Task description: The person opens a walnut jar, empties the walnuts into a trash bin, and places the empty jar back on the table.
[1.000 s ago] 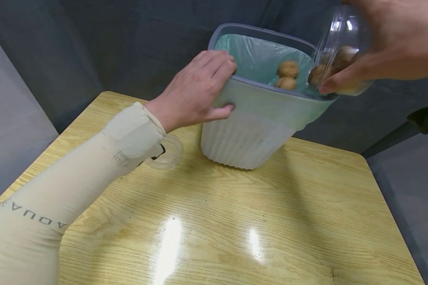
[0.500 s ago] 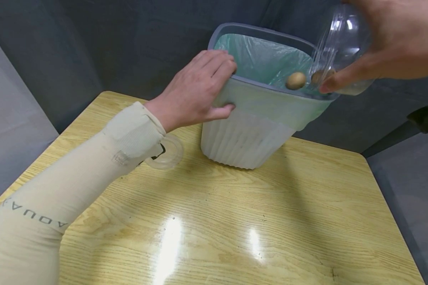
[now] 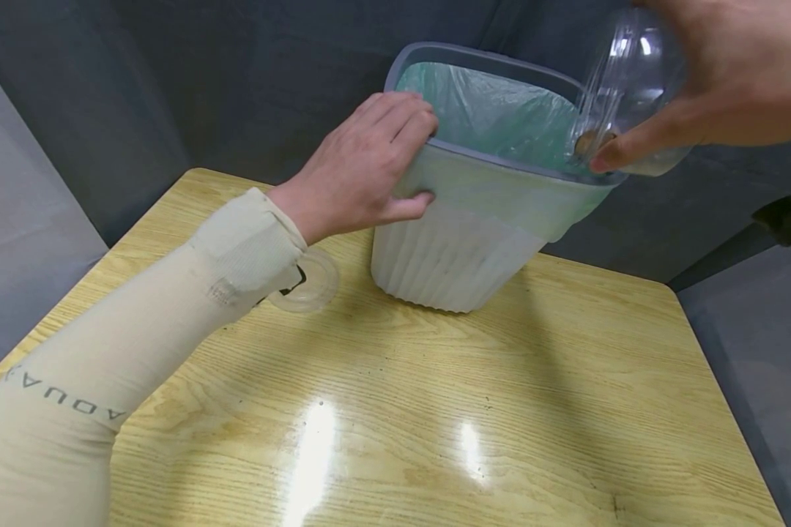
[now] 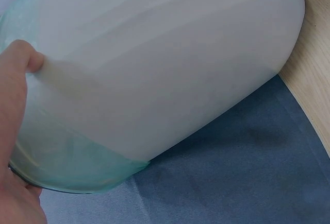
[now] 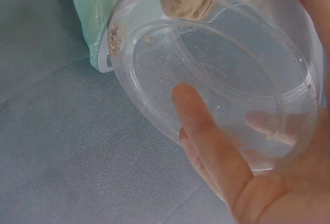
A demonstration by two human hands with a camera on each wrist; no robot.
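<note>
Head view: the person's left hand (image 3: pixel 362 172), in a beige sleeve (image 3: pixel 138 344), grips the near rim of a tilted pale ribbed plastic bin (image 3: pixel 461 249), fingers hooked over the edge and thumb pressed on the outer wall. A thin green bag (image 3: pixel 494 110) lines the bin. The right hand (image 3: pixel 712 80) grasps a clear round plastic jar (image 3: pixel 626 88), tipped mouth-down over the bin's far corner, with one brown nut (image 3: pixel 589 141) at its mouth. A clear lid (image 3: pixel 310 282) lies flat on the glossy yellow wood-grain table (image 3: pixel 468 410), behind the left wrist.

Left wrist view: the bin (image 4: pixel 170 64) fills the frame, smooth and matte white, with the green liner (image 4: pixel 67 167) folded over its rim. The thumb (image 4: pixel 18 80) presses the wall. The bin stands on its lower edge only, so it may slide on the slick tabletop if the grip eases.

Right wrist view: fingers (image 5: pixel 206 136) curl under the jar (image 5: pixel 216 74), seen through its dusty base. The nut (image 5: pixel 188 1) sits at the mouth, against the liner (image 5: pixel 98 13). The mouth rests right at the rim, so the nut may drop outside.
</note>
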